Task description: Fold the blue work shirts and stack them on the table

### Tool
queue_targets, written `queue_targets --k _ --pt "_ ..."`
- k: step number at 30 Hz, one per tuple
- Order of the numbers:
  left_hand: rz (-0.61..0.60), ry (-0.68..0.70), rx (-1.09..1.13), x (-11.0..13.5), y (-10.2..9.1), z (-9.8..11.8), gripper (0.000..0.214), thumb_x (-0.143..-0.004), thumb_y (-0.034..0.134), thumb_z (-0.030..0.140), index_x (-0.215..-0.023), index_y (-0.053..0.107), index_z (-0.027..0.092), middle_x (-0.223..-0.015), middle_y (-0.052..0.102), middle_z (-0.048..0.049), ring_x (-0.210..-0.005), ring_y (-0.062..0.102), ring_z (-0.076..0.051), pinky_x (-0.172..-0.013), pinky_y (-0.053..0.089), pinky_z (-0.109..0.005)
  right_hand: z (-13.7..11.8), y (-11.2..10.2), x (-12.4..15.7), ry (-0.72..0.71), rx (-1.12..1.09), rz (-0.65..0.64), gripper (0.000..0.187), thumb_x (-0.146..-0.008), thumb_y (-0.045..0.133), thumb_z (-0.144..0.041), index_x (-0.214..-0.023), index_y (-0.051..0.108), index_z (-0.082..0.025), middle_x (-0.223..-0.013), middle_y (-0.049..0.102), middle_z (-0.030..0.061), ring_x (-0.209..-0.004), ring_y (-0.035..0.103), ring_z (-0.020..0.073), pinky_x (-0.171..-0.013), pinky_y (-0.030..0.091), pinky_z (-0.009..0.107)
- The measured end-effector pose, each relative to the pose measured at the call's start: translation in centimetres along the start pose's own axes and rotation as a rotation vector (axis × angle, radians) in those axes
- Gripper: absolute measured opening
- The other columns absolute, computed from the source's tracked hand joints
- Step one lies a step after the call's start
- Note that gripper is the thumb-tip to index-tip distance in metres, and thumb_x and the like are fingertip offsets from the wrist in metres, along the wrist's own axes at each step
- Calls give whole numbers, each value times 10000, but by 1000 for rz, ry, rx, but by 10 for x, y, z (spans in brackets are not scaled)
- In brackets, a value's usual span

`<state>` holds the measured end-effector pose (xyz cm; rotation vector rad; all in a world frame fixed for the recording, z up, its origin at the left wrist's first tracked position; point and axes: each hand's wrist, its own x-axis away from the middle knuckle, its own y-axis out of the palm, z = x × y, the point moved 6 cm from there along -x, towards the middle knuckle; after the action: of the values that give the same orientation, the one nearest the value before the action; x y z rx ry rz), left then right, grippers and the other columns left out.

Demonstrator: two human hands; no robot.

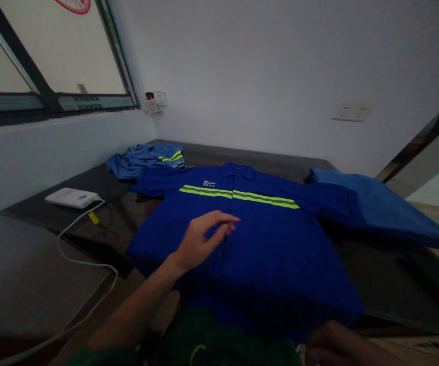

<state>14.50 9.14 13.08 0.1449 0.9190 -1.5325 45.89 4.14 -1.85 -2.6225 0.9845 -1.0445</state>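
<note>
A blue short-sleeved work shirt (265, 239) lies spread out front up, collar toward the wall, with a yellow-green and grey stripe across the chest. My left hand (202, 239) is over its middle, near the front placket. Thumb and fingertips come together there in a loose pinch, and no cloth shows between them. At the lower right, close to the shirt's bottom edge, my right hand (334, 344) is curled and dark. Its fingertips are hidden, so I cannot make out what it holds, if anything.
The shirt lies on a dark table (387, 284). A crumpled lighter blue garment (139, 160) is at the back left, folded blue cloth (375, 203) at the right. A white device (71, 197) with a trailing white cable (86, 263) sits on the left.
</note>
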Motion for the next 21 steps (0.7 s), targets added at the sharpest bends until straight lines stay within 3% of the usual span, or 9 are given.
queue_targets --k 2,4,7,10,12,14,17,21 --pt "338 -248 -124 64 -60 -35 214 -918 490 328 -1006 643 208 -799 638 1 -707 600 -145 -716 505 -280 -69 1 -11 -145 59 -155 289 -834 591 -478 -735 752 -259 -723 721 65 -648 677 198 -559 516 284" --pt "695 -454 -254 135 -101 -69 214 -839 569 394 -924 616 203 -833 605 -2 -782 592 -168 -782 500 -308 -132 -5 -33 -303 60 -165 254 -845 602 -422 -741 741 -237 -672 702 39 -609 660 174 -563 509 277" --pt "996 -703 -213 219 -115 -117 379 -728 628 486 -975 545 212 -920 572 -7 -927 587 -214 -912 480 -388 -214 -8 -91 -491 96 -130 184 -844 608 -335 -783 705 -192 -664 682 15 -569 630 139 -558 494 254" --pt "1022 -873 -96 256 -98 -153 521 -682 640 553 -1066 508 228 -1107 576 -45 -1157 536 -277 -1045 402 -462 -286 0 -168 -647 284 -11 141 -853 585 -192 -945 680 -145 -722 682 13 -626 630 132 -618 487 251" --pt "970 -938 -47 262 -84 -169 566 -681 633 574 -1113 504 230 -1221 565 -79 -1261 479 -308 -1085 366 -483 -331 7 -217 -743 477 198 177 -823 614 -134 -989 675 -141 -827 693 30 -753 636 149 -712 473 261" --pt "916 -985 -10 265 -73 -180 593 -681 635 584 -1143 514 231 -1282 560 -105 -1309 446 -327 -1103 351 -495 -364 20 -262 -750 614 336 236 -848 579 -133 -1070 657 -151 -978 694 58 -893 626 178 -786 458 281" --pt "832 -1035 29 271 -60 -191 628 -678 630 618 -1164 539 231 -1341 547 -119 -1354 405 -322 -1138 314 -474 -393 47 -311 -726 810 447 294 -897 493 -139 -1168 608 -136 -1161 638 109 -1063 563 229 -841 443 324" --pt "786 -1046 10 292 -51 -193 609 -707 593 640 -1144 568 217 -1324 569 -123 -1351 419 -307 -1136 326 -446 -405 77 -346 -745 1039 524 288 -929 405 -112 -1132 606 -81 -1218 589 156 -1169 464 278 -901 408 401"
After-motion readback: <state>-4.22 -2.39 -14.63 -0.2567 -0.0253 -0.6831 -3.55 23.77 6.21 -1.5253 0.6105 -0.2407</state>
